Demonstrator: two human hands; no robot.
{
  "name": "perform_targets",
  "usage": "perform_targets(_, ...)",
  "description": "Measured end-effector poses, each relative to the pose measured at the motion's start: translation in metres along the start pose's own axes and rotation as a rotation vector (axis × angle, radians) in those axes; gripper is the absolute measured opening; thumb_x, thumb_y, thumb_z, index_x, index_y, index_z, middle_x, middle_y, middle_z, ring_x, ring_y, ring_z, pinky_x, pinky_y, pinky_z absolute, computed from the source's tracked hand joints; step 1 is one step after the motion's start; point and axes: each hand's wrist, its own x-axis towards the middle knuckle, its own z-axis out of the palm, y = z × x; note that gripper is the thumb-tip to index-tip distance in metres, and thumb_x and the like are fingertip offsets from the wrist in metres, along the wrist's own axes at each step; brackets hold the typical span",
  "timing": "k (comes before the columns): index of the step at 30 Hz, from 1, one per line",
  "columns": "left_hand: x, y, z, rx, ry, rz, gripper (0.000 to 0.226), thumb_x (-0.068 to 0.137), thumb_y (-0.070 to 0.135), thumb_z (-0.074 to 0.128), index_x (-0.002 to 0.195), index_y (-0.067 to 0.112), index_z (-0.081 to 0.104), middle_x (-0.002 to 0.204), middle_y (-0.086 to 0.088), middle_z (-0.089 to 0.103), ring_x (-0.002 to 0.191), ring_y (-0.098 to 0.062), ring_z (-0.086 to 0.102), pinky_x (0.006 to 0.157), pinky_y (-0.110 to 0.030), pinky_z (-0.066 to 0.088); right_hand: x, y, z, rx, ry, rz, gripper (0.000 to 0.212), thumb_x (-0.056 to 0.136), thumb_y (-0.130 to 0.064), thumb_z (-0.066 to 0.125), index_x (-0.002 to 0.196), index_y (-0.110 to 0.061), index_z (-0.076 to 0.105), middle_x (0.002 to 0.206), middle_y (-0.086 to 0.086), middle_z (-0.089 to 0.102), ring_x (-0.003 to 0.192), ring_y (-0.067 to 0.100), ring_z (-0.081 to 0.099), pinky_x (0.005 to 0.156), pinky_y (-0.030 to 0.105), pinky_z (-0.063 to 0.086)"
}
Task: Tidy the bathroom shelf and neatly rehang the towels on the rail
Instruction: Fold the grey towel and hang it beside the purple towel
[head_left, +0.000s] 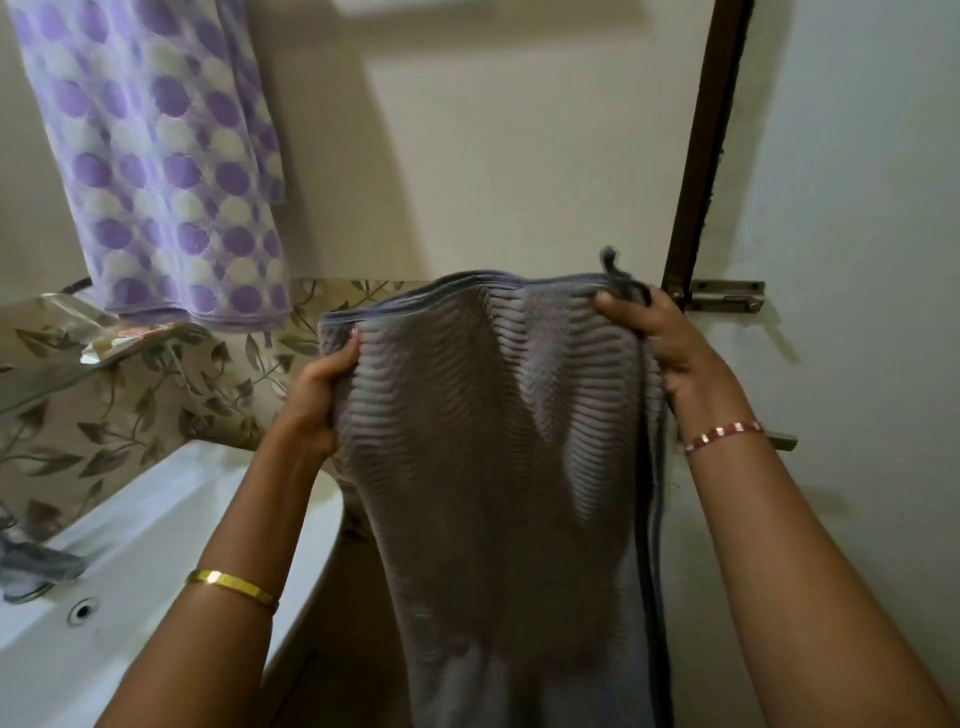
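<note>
**A:** so what's the grey towel (498, 441) look like?

**B:** grey-brown, ribbed in wavy lines, with a bluish hem along the top edge and a little loop tag sticking up at its right corner. It looks folded over lengthwise, hanging long and running out of the bottom of the shot.

**A:** and where is it vs the hands?

**B:** stretched right between them, held up in front of the cream wall (519, 156). The left hand (324, 395) is clenched on the left edge a bit below the top, fingers wrapped into the cloth. The right hand (670, 348) pinches the top right corner, thumb lying across the front. Sink (135, 525) sits lower left. A purple spotted towel (156, 166) hangs upper left, well apart from the grey one.
</note>
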Motion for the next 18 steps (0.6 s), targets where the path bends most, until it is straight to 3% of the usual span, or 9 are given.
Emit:
perform_targets(2,0.0,0.008,0.001,0.052,0.003,0.004,0.043,0.092,0.019,0.036,0.074,0.017,0.075,0.074,0.001,0.074,0.067,-0.009,0.069,0.06,-0.021,0.056,-0.002,-0.004,-0.008,0.136,-0.055,0.024,0.026,0.075,-0.022,0.065,0.099,-0.012,0.069,0.091,0.004,0.075,0.086,0.018,0.07,0.075,0.03,0.058)
perform_targets(4,0.01,0.018,0.011,0.673,0.187,0.078,0.028,0.089,0.022,0.05,0.074,0.011,0.071,0.074,-0.009,0.069,0.063,-0.017,0.067,0.052,-0.023,0.051,0.004,-0.004,-0.008,-0.041,0.204,0.033,0.033,0.071,-0.017,0.073,0.101,-0.006,0.067,0.084,0.005,0.075,0.075,0.017,0.071,0.066,0.027,0.058)
perform_targets(6,0.021,0.022,0.018,1.218,0.497,0.245,0.026,0.083,0.027,0.06,0.078,0.001,0.066,0.073,-0.017,0.063,0.069,-0.03,0.062,0.055,-0.029,0.039,0.011,0.001,-0.002,-0.264,0.493,0.024,0.024,0.069,-0.008,0.076,0.091,-0.005,0.067,0.083,0.01,0.073,0.065,0.017,0.069,0.06,0.025,0.057)
perform_targets(9,0.019,0.021,0.025,1.095,0.626,0.399,0.032,0.083,0.033,0.061,0.08,0.001,0.067,0.068,-0.01,0.058,0.067,-0.027,0.058,0.06,-0.03,0.037,0.016,0.013,0.012,-0.381,0.694,-0.032,0.012,0.072,-0.009,0.073,0.075,-0.014,0.062,0.085,0.012,0.067,0.073,0.025,0.066,0.069,0.034,0.057)
perform_targets(11,0.015,0.016,0.032,1.017,0.599,0.413,0.028,0.082,0.034,0.062,0.073,0.008,0.065,0.066,-0.006,0.059,0.063,-0.021,0.055,0.057,-0.029,0.042,0.014,0.014,0.025,-0.524,0.727,-0.104,0.018,0.074,-0.014,0.072,0.068,-0.018,0.055,0.075,0.005,0.064,0.071,0.022,0.063,0.061,0.027,0.054)
perform_targets(14,0.012,0.012,0.054,0.877,0.476,0.394,0.023,0.079,0.036,0.066,0.064,0.02,0.06,0.064,0.002,0.061,0.061,-0.013,0.058,0.055,-0.022,0.048,0.015,0.007,0.056,-0.694,0.638,-0.202,0.023,0.074,-0.015,0.072,0.069,-0.02,0.05,0.065,-0.008,0.055,0.056,0.005,0.053,0.039,0.004,0.036)
perform_targets(18,0.006,0.003,0.091,0.915,0.35,0.494,0.029,0.078,0.032,0.067,0.052,0.027,0.055,0.052,0.014,0.055,0.042,0.004,0.051,0.036,-0.008,0.035,0.018,0.0,0.097,-0.815,0.446,-0.236,0.024,0.071,-0.019,0.074,0.079,-0.015,0.052,0.068,-0.007,0.054,0.058,0.004,0.05,0.044,0.008,0.036)
